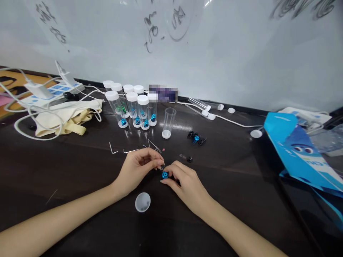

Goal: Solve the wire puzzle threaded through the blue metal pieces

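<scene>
Blue part between pinched right fingers, left fingers together on a thin rod

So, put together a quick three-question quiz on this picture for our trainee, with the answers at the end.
1. Which hand's fingers hold the blue metal part?
A. the left hand
B. the right hand
C. neither hand

2. True or false: every clear tube standing upright has a white cap on its top end.

3. Fill in the blank with "nearer to" or "farther from": the small white dish sits ____ the person than the capped tubes.

Key:
1. B
2. False; the open tube, standing apart to the right of the capped ones, has no cap on top.
3. nearer to
</scene>
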A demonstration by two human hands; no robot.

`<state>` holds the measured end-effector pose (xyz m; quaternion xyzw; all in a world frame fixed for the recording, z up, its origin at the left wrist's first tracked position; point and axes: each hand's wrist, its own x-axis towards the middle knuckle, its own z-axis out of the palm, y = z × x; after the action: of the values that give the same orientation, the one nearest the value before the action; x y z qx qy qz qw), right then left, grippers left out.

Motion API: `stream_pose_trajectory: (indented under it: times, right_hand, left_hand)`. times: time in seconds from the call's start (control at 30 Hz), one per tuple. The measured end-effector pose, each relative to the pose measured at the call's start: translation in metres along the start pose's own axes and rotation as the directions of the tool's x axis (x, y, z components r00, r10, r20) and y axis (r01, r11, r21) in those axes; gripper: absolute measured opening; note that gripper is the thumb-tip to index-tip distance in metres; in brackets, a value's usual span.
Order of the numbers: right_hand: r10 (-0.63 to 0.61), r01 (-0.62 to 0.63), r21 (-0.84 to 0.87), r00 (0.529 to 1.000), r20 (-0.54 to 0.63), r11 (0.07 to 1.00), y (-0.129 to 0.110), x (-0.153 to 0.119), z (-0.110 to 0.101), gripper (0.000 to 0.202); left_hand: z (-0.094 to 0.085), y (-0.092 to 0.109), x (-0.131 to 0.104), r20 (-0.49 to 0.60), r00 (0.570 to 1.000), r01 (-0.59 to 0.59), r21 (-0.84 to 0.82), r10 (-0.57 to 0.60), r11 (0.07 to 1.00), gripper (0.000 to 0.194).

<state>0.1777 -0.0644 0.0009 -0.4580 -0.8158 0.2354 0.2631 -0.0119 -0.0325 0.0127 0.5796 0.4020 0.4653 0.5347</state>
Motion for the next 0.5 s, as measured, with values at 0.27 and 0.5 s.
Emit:
stream_pose_trajectory:
  times: [0.27,0.5]
  right_hand:
    - [0.008,-0.008,0.046,1.000,-0.008,0.999,0.0000,0.0014,-0.0008,0.025]
    - [0.006,-0.006,0.047,1.000,0.008,0.999,0.0014,0.0013,-0.0007,0.025]
  left_hand:
    - [0.0007,-0.0069,-0.0047,0.165,0.980,-0.141,0.152,0.115,0.978,0.007]
    - [-0.0017,-0.0076,-0.0030,0.204,0.957,-0.255,0.257,0.205,0.932,0.008]
